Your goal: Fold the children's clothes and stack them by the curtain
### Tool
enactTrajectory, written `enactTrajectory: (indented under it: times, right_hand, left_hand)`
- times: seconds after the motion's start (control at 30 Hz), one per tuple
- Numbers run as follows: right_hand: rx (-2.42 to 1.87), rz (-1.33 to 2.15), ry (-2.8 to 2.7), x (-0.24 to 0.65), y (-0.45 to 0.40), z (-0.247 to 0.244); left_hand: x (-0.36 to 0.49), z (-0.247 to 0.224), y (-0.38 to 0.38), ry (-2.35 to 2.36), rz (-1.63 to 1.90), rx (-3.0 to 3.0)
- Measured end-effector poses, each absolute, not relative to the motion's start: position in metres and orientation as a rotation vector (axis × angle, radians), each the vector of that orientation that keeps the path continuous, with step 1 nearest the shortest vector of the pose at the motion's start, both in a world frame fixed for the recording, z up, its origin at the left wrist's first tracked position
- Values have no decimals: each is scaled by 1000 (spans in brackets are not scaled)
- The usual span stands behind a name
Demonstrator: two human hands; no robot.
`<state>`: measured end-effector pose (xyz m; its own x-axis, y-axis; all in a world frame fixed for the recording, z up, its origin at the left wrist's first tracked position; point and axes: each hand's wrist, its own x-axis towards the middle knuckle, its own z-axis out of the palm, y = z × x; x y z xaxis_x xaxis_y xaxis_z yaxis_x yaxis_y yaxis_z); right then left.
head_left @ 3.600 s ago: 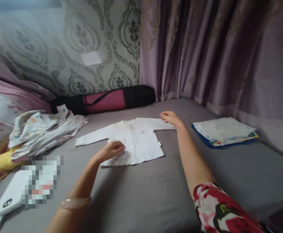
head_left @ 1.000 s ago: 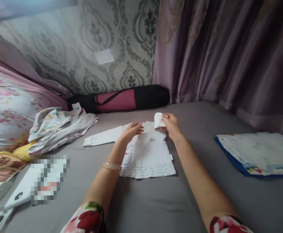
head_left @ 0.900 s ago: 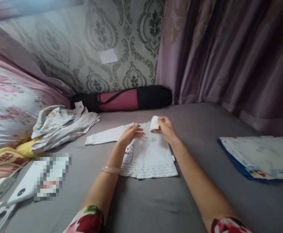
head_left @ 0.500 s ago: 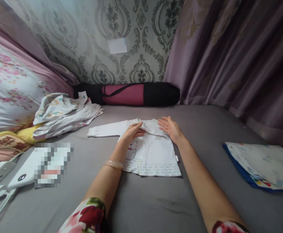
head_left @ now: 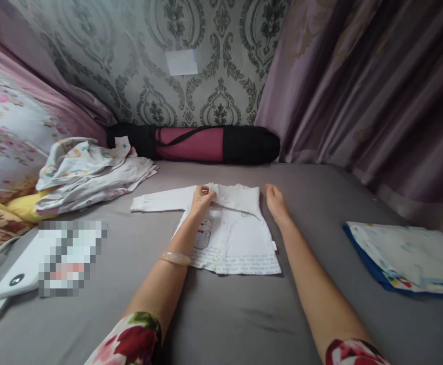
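A small white baby shirt (head_left: 244, 238) with a bear print and lines of lettering lies front up on the bed. One sleeve (head_left: 160, 200) stretches out to the left; the other is folded across the chest below the collar. Curled fingers of my left hand (head_left: 203, 198) pinch the shirt near the collar, at the end of the folded sleeve. My right hand (head_left: 276, 203) is just off the shirt's right shoulder, fingers extended and seen edge-on, holding nothing.
On the right lies a stack of folded clothes (head_left: 411, 253). Rumpled clothes (head_left: 95, 175) are heaped at the left beside a floral pillow (head_left: 4, 132). A white power bank-like device (head_left: 23, 268) with cables is at the front left. A black and maroon long bag (head_left: 194, 144) lies along the wall.
My left hand has gone from lying over the sleeve to pinching near the collar. My right hand has moved off the shirt to the right. The folded sleeve now lies flatter.
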<state>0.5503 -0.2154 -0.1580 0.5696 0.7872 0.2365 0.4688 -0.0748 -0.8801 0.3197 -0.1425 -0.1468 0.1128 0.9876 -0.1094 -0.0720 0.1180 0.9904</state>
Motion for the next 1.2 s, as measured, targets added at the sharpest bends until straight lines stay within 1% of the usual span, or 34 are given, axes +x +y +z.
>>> enactTrajectory:
  times: [0.1, 0.2, 0.3, 0.43, 0.67, 0.77, 0.9, 1.03, 1.2]
  right_hand:
    - [-1919, 286, -1350, 537, -219, -160]
    - [-2025, 220, -1653, 523, -226, -161]
    - [-2142, 184, -1809, 516, -232, -163]
    - [-2254, 218, -1835, 516, -236, -164]
    - [-2300, 279, -1827, 517, -237, -159]
    - [-2268, 219, -1858, 515, -233, -149]
    - [-2172, 159, -1960, 509, -221, -139]
    - [-2234, 172, -1968, 505, -214, -149]
    - [-2297, 184, -1922, 506, -214, -166]
  left_hand:
    - [317, -148, -145, 1115, 1074, 1204]
    - [313, -150, -146, 1137, 1056, 1428]
    - [310, -152, -144, 1225, 1007, 1647]
    - [307, -157, -139, 1298, 987, 1801]
    - [304, -164, -135, 1410, 947, 2056]
    - [304, -161, -137, 1451, 958, 2128]
    - [305, -157, -141, 1387, 934, 2177]
    - [304, -158, -141, 1362, 844, 2203]
    - [300, -162, -140, 1446, 695, 2237]
